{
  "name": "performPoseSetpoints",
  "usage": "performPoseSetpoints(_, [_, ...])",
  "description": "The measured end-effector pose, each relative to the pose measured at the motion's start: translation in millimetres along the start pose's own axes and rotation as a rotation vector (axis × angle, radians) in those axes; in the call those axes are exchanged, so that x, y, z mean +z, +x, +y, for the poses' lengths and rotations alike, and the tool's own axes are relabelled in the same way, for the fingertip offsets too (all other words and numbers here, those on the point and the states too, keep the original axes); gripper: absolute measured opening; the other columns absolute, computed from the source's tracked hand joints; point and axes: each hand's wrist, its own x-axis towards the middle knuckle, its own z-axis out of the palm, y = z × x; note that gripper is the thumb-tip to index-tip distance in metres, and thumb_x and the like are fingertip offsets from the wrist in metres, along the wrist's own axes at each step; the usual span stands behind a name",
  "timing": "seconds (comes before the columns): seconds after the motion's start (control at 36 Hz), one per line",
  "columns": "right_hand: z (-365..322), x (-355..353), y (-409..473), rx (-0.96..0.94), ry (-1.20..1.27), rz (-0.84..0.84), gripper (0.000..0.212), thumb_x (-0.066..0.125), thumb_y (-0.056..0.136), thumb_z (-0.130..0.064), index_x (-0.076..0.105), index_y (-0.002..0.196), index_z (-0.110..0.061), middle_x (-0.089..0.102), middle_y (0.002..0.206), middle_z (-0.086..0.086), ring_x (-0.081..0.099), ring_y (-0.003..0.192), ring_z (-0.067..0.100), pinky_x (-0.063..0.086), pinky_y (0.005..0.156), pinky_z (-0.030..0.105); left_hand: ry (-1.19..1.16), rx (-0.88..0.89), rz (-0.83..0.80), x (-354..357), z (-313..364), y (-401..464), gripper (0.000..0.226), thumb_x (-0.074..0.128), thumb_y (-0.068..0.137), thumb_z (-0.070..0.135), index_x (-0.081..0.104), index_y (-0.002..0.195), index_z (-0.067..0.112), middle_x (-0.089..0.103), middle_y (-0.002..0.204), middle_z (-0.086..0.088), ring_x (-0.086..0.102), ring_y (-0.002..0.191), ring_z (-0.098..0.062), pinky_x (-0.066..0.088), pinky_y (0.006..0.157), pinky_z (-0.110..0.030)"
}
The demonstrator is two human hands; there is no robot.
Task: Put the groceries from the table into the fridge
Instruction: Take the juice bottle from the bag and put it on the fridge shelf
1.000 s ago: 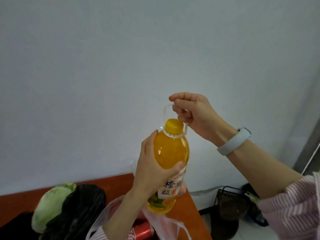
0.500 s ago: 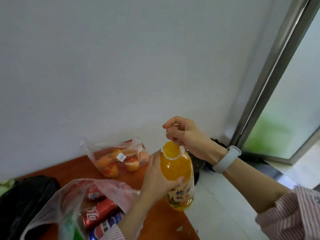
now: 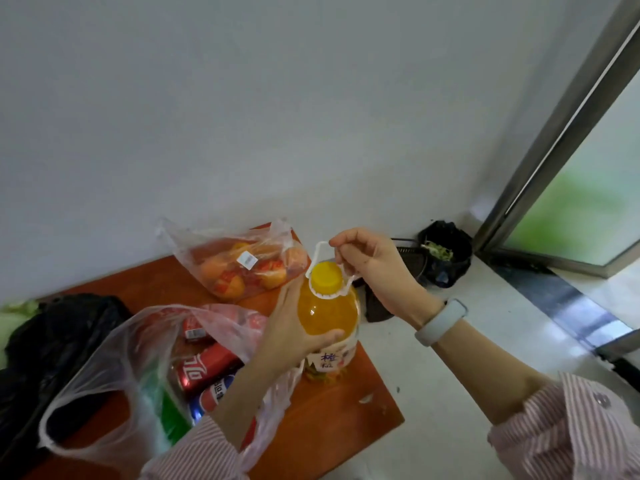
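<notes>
Soft, even daylight enters from the frosted window (image 3: 585, 202) at right, leaving the wall (image 3: 242, 98) pale grey and shadows faint. A small glare spot sits on the juice bottle (image 3: 327, 315). Wide-angle bending tilts the window frame (strongest toward the corners), and the whole picture looks slightly soft.

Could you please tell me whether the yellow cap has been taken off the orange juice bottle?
No, the yellow cap sits on the orange juice bottle, gripped by the left hand.
</notes>
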Motion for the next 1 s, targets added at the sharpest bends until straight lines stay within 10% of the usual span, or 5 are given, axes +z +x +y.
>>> performPoseSetpoints(0.11, [33, 7, -13, -0.152, -0.170, 0.041, 0.025, 0.040, 0.097, -0.012, 0.052, 0.117, -0.023, 0.060, 0.103, -0.003, 0.057, 0.097, -0.006, 0.045, 0.084, 0.012, -0.034, -0.073, -0.049, 0, -11, -2, 0.115, 0.083, 0.054, 0.049, 0.012, 0.143, 0.037, 0.030, 0.147, 0.006, 0.034, 0.132, -0.014, 0.036, 0.106, -0.042])
performPoseSetpoints(0.25, [81, 10, -44, -0.126, -0.204, -0.058, 0.049, 0.033, 0.090, -0.059, 0.009, 0.132, -0.065, 0.025, 0.152, -0.006, 0.026, 0.139, 0.012, 0.026, 0.114, 0.047, 0.092, -0.026, -0.101, -7, -17, 2, 0.120, 0.075, 0.043, 0.068, 0.006, 0.139, 0.048, 0.035, 0.146, 0.008, 0.036, 0.132, -0.013, 0.036, 0.106, -0.043])
performPoseSetpoints(0.47, [101, 12, -63, -0.079, -0.282, -0.045, 0.079, 0.049, 0.080, -0.065, -0.008, 0.134, -0.061, 0.011, 0.154, -0.012, 0.020, 0.141, 0.008, 0.028, 0.113, 0.045, 0.239, 0.042, -0.227, -21, -31, 11, 0.122, 0.070, 0.044, 0.074, -0.004, 0.138, 0.050, 0.042, 0.143, 0.005, 0.042, 0.128, -0.018, 0.036, 0.105, -0.045])
performPoseSetpoints(0.67, [129, 3, -74, 0.194, -0.181, -0.127, 0.095, 0.071, 0.075, -0.035, 0.006, 0.144, -0.034, 0.033, 0.134, -0.028, 0.038, 0.115, -0.022, 0.036, 0.088, 0.001, 0.236, 0.011, -0.336, -24, -45, 21, 0.125, 0.067, 0.041, 0.080, 0.007, 0.142, 0.040, 0.042, 0.142, 0.000, 0.041, 0.128, -0.022, 0.039, 0.103, -0.047])
performPoseSetpoints(1.0, [105, 4, -80, 0.226, 0.007, -0.012, 0.069, 0.070, 0.070, -0.036, 0.030, 0.126, -0.038, 0.048, 0.121, -0.019, 0.054, 0.102, -0.016, 0.047, 0.077, 0.008, -0.019, 0.085, -0.325, -10, -26, 18, 0.093, 0.082, 0.056, 0.047, 0.031, 0.133, 0.032, 0.047, 0.115, 0.021, 0.049, 0.109, -0.006, 0.040, 0.080, -0.017])
